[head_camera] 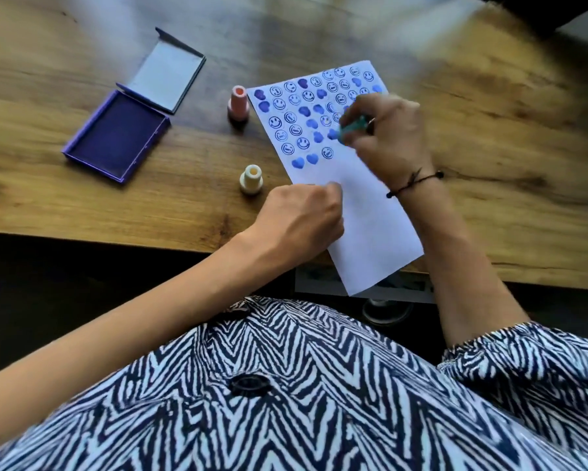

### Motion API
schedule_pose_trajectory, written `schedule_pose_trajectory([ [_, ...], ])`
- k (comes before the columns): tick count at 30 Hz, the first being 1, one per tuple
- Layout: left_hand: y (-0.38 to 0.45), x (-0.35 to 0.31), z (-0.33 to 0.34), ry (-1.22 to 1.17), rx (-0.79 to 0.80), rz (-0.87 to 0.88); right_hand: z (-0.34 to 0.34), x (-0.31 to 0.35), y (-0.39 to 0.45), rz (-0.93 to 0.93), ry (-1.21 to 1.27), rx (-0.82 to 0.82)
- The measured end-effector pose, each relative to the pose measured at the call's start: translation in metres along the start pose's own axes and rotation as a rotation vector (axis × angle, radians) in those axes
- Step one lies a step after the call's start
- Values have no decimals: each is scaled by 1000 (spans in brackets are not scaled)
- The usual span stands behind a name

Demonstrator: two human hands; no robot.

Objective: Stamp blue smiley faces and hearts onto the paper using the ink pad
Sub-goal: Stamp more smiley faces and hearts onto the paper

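A white paper (370,215) lies slanted on the wooden table, its upper half covered with several blue smiley faces and hearts. My right hand (391,137) grips a small teal stamp (352,128) and holds it low over the paper's printed rows; its contact with the sheet is blurred. My left hand (302,219) rests as a closed fist on the paper's left edge, pinning it down. The purple ink pad (116,137) sits open at the left, lid folded back.
A pink stamp (238,103) stands just left of the paper's top corner. A pale yellow stamp (251,179) stands near my left hand. The table's front edge (116,239) runs close to my body; the paper's lower corner hangs over it.
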State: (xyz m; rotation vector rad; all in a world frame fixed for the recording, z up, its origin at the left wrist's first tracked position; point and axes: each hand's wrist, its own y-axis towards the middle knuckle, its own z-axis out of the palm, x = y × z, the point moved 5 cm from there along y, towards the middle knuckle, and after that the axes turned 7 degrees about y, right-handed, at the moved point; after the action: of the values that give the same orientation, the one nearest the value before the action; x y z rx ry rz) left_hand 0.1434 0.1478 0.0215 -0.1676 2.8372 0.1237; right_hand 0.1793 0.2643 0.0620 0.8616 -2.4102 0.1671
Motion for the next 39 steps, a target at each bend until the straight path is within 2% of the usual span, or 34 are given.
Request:
schedule_pose_trajectory([
  [2, 0, 2, 0, -31, 9, -9, -32, -2, -3, 50, 148, -130],
  [4, 2, 7, -1, -92, 21, -14, -51, -8, -13, 125, 277, -191],
  [8, -2, 18, -8, -320, 49, -62, -37, -13, -39, 277, 458, -119],
  [10, -7, 23, -17, -509, -31, -108, -21, -11, -52, 311, 531, -81],
  [13, -15, 31, -27, -770, -108, -213, -4, -5, -70, 377, 777, -60],
  [16, -19, 36, -26, -965, -93, -304, 5, 5, -78, 386, 982, -22],
  [20, -23, 37, -28, -1122, -131, -339, 8, 17, -80, 348, 1001, 25],
  [24, -26, 42, -31, -1132, -156, -347, 11, 24, -80, 349, 1029, 52],
  [29, -31, 47, -37, -1026, -214, -342, 20, 35, -81, 383, 1175, 49],
  [35, -42, 51, -47, -904, -368, -345, 30, 50, -79, 432, 1300, 24],
  [39, -45, 45, -61, -728, -493, -266, 35, 52, -80, 504, 1338, 27],
])
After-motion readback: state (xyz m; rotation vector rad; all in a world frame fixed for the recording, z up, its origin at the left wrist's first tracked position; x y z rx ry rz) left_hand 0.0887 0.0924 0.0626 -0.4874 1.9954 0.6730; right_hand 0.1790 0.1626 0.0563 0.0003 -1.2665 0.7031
